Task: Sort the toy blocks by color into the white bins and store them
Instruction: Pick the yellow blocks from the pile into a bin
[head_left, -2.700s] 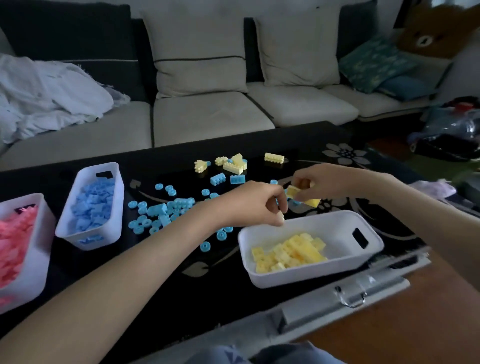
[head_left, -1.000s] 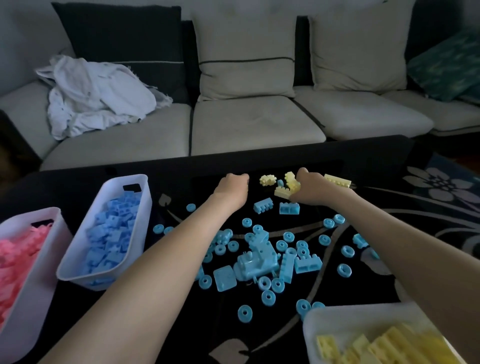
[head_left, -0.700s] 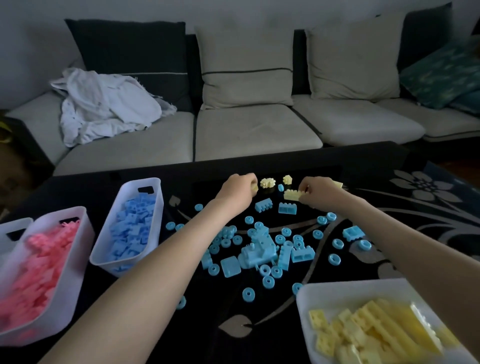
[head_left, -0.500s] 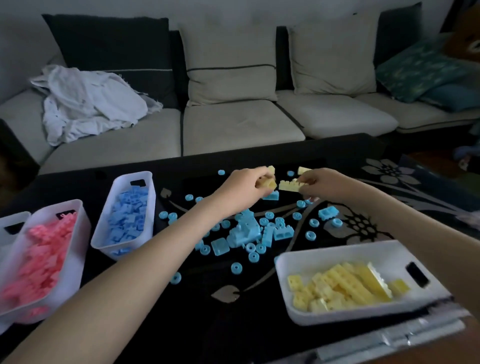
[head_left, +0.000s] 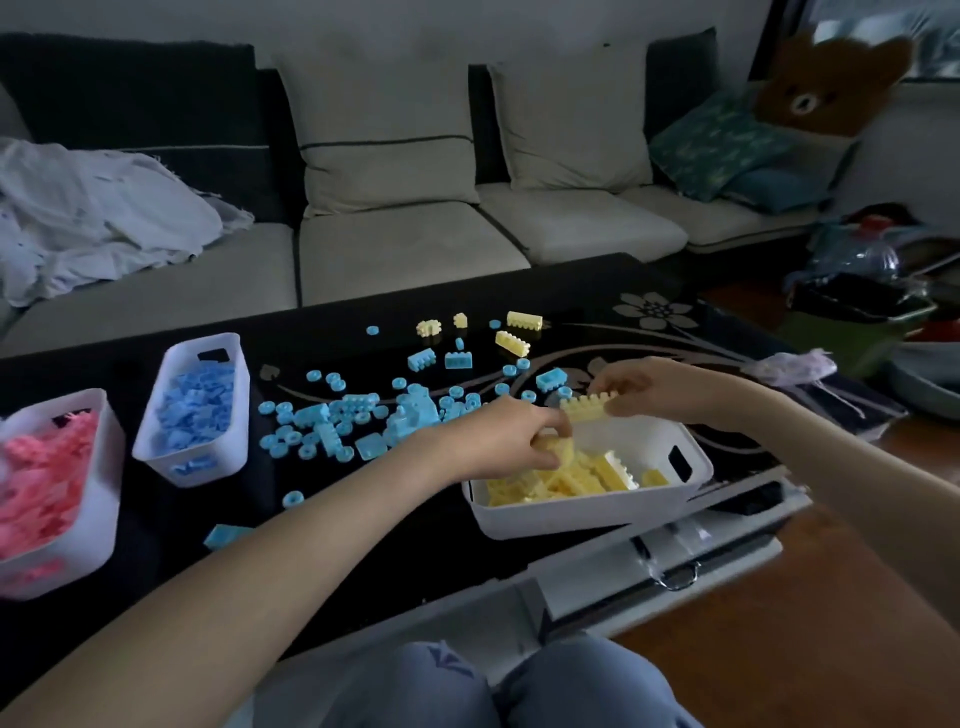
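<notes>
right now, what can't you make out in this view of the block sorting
Head view: the pink bin is cut off by the left edge, so its fill is unknown.
Head view: the left hand covers part of the yellow bin; whether its grip holds a block is unclear.
Head view: the right hand hides one end of the long yellow block.
Head view: clutter at the right edge is too dark to identify.

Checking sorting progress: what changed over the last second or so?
Both hands came back from the far yellow blocks to the white plastic bin of yellow blocks. The right hand pinches a long yellow studded block at its far rim; the left hand dips inside, grip unclear. The loose blue pieces, blue-block bin and pink-block bin stayed put.
</notes>
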